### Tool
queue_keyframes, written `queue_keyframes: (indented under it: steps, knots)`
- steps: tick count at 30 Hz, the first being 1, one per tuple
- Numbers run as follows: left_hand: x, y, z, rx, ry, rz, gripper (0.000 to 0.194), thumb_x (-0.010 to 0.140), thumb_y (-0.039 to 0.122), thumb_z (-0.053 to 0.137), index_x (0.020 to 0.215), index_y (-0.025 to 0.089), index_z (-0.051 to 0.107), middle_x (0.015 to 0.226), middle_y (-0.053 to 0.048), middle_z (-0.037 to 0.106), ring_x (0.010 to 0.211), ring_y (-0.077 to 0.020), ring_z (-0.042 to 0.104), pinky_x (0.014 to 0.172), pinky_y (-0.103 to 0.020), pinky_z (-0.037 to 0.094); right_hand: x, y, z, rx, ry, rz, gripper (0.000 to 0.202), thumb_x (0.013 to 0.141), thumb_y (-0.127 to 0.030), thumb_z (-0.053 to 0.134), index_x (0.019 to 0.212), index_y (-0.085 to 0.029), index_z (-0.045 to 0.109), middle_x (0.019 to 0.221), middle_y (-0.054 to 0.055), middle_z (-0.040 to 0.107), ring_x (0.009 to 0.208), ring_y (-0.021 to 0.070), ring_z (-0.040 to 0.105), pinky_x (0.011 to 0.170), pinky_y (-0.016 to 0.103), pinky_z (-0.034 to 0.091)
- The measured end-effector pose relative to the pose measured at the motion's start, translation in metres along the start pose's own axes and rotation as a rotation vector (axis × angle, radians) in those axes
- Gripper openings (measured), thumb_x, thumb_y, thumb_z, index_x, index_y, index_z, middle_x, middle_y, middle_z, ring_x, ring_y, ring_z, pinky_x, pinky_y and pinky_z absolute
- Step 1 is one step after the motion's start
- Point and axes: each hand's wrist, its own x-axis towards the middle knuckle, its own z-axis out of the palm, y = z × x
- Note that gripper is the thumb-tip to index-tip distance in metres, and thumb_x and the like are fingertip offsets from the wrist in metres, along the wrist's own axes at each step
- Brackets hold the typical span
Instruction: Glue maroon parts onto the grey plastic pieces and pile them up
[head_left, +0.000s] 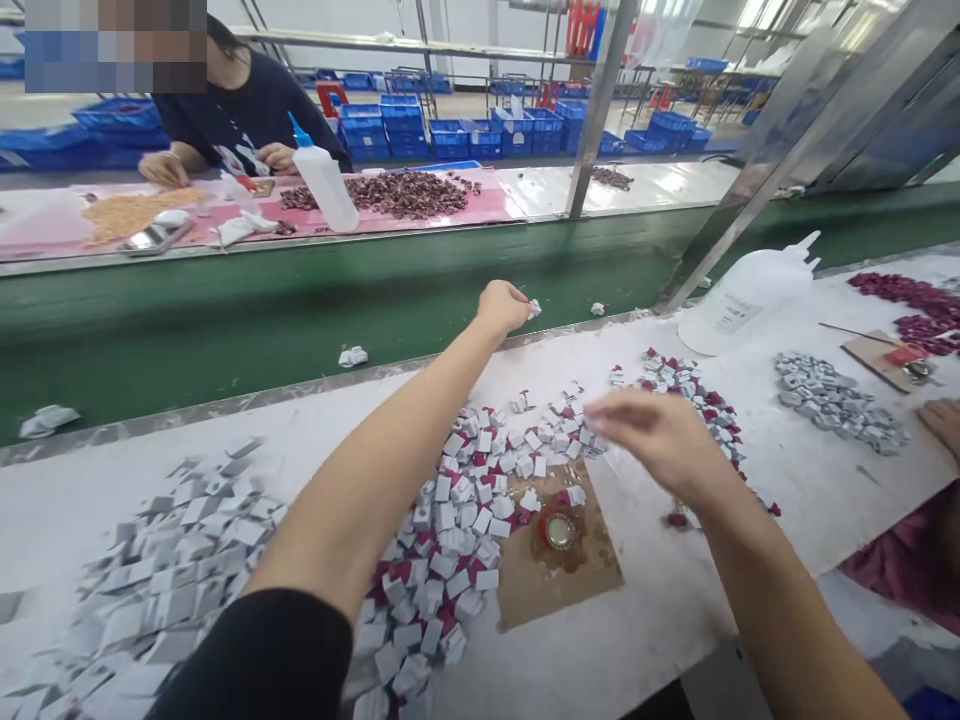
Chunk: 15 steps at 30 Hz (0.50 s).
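My left hand (506, 306) reaches over the near edge of the green belt (427, 290), its fingers closed on a small white piece (534, 309). Above the right part of a pile of white and dark red pieces (469, 510), my right hand (649, 430) is held with its fingers together; whether anything small is between them is hidden. Below the hands lies a brown cardboard square (525, 590) with a small round cap (559, 531) in a wet patch. To the left, grey-white pieces (180, 560) are heaped on the white table.
Across the belt a person (262, 110) works beside a white bottle (326, 185) and dark pieces (412, 195). A large white container (739, 300) stands at the right, near a metal post (750, 180). Another person's hand (941, 425) shows at the right edge.
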Motion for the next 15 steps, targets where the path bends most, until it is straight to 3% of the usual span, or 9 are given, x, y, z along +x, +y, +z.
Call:
queue_keyframes:
  steps: [3,7,11,15]
  knots:
    - [0.013,0.011,0.027,0.096,-0.067,-0.01,0.038,0.11,0.04,0.08,0.14,0.018,0.074,0.141,-0.013,0.076,0.12,-0.0282,0.078,0.102,-0.049,0.069,-0.075,0.022,-0.004,0.012,-0.019,0.066,0.029,0.099,-0.057,0.084,0.102,-0.031,0.094,0.105,0.008,0.092,0.093,0.0296,0.088,0.083,0.042,0.075]
    - [0.004,0.016,0.034,0.25,-0.082,-0.023,0.041,0.11,0.04,0.079,0.145,0.02,0.073,0.149,-0.014,0.073,0.129,-0.0309,0.075,0.108,-0.053,0.067,-0.132,0.053,0.001,-0.041,0.025,0.101,0.036,0.1,-0.06,0.083,0.114,-0.029,0.094,0.113,0.01,0.092,0.091,0.0309,0.092,0.075,0.033,0.076]
    - [-0.035,0.007,0.014,0.371,-0.079,0.025,0.045,0.11,0.039,0.079,0.151,0.02,0.07,0.158,-0.015,0.068,0.139,-0.0341,0.071,0.116,-0.059,0.062,-0.151,0.083,0.001,-0.192,0.101,-0.042,0.04,0.101,-0.069,0.076,0.103,-0.033,0.095,0.11,0.008,0.092,0.092,0.0332,0.091,0.078,0.038,0.078]
    - [-0.11,-0.024,-0.04,0.458,-0.1,0.138,0.045,0.106,0.016,0.074,0.151,0.02,0.072,0.158,-0.015,0.07,0.15,-0.0361,0.061,0.131,-0.058,0.047,-0.159,0.101,-0.003,-0.268,0.123,-0.055,0.034,0.1,-0.066,0.075,0.111,-0.04,0.094,0.117,0.004,0.091,0.102,0.0345,0.089,0.08,0.042,0.077]
